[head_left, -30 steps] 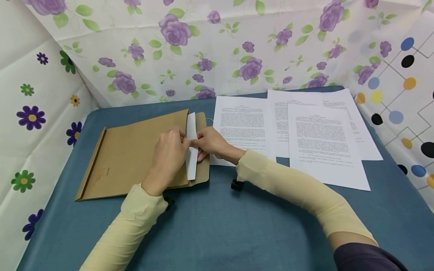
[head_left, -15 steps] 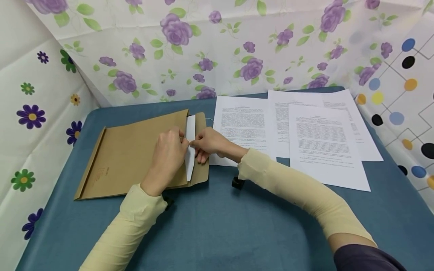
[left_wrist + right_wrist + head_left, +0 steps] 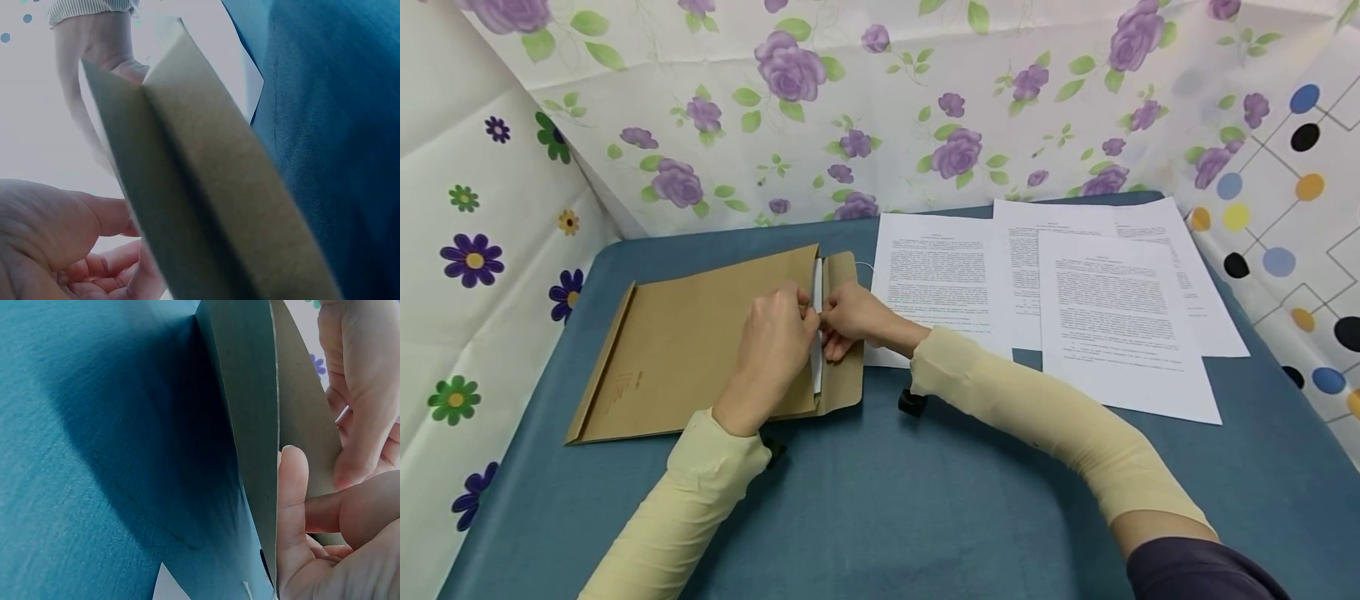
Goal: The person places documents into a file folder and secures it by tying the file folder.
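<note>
**White paper sinks deeper into the envelope**

Only a thin edge of the white paper [image 3: 817, 367] now shows at the mouth of the brown envelope [image 3: 700, 342], on the blue surface [image 3: 880, 500]. I see the left hand [image 3: 772, 337] pinching the envelope's edge; the right hand [image 3: 853, 315] touches the opening, but I can't tell whether its fingers grip.

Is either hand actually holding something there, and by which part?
The left hand pinches the brown envelope by its upper panel's edge, at the opening. The right hand is at that opening too; whether it grips anything cannot be told.
</note>
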{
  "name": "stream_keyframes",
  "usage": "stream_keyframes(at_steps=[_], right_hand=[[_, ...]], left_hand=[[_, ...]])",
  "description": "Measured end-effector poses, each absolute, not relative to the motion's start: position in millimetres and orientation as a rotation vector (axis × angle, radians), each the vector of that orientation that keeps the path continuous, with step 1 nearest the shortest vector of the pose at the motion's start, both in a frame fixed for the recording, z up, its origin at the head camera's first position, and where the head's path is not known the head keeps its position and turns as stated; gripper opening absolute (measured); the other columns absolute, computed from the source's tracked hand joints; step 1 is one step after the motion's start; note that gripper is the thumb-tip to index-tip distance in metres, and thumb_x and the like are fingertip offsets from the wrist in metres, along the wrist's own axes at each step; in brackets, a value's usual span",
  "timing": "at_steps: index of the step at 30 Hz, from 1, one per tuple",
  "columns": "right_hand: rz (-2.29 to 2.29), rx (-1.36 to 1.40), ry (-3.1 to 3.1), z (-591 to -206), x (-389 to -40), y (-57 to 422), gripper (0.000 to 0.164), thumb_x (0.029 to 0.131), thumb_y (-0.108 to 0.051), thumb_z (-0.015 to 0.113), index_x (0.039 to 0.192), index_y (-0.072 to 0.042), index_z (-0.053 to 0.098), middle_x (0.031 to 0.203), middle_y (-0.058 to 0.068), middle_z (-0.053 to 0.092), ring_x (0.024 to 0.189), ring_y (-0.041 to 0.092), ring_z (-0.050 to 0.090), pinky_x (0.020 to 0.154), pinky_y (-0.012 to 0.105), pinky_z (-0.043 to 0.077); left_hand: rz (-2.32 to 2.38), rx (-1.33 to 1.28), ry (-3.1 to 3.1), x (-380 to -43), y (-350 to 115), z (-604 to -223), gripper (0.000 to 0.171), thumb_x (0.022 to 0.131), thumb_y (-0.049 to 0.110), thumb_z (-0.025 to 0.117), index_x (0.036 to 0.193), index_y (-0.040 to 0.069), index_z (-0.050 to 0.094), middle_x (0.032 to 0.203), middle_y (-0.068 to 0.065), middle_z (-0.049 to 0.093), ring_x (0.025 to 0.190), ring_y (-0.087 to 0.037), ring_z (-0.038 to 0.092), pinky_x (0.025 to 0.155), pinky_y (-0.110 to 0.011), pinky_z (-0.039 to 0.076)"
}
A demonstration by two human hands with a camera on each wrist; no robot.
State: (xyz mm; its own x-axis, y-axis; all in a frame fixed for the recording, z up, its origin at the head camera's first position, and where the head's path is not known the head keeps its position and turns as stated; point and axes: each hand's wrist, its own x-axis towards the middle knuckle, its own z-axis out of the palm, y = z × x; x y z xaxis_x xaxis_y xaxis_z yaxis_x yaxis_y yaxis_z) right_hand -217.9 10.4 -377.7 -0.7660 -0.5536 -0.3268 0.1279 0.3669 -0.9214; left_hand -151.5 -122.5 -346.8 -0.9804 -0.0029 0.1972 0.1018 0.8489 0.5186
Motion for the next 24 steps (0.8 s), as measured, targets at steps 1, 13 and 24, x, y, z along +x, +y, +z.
stream_keyframes(at_steps=[1, 13, 24], right_hand=[[-1.439, -0.363, 2.019, -377.9, -218.2, 9.8, 0.032, 0.108, -0.005, 0.05, 0.083, 0.011, 0.063, 0.061, 0.016, 0.065, 0.047, 0.016, 0.065, 0.051, 0.029, 0.057], [-1.457, -0.35, 1.999, -379.7, -222.6, 7.0, 0.033, 0.108, -0.004, 0.047, 0.085, 0.013, 0.062, 0.061, 0.016, 0.064, 0.046, 0.016, 0.064, 0.049, 0.028, 0.055], [-1.406, -0.486, 2.193, -379.2, -219.5, 22.6, 0.032, 0.106, -0.013, 0.059, 0.086, 0.009, 0.072, 0.074, 0.016, 0.07, 0.05, 0.016, 0.065, 0.054, 0.033, 0.058]], left_hand=[[-0.811, -0.077, -2.836, -151.5, -122.5, -346.9, 0.013, 0.097, 0.003, 0.062, 0.104, -0.007, 0.067, 0.097, -0.023, 0.068, 0.076, -0.033, 0.07, 0.063, -0.044, 0.058], [-0.829, -0.094, -2.831, -151.2, -122.7, -347.2, 0.012, 0.095, 0.0, 0.062, 0.102, -0.007, 0.066, 0.093, -0.022, 0.068, 0.07, -0.031, 0.068, 0.059, -0.041, 0.056], [-0.799, -0.121, -2.82, -149.7, -123.9, -348.8, 0.009, 0.095, -0.001, 0.063, 0.099, -0.007, 0.066, 0.09, -0.021, 0.068, 0.071, -0.032, 0.067, 0.06, -0.042, 0.055]])
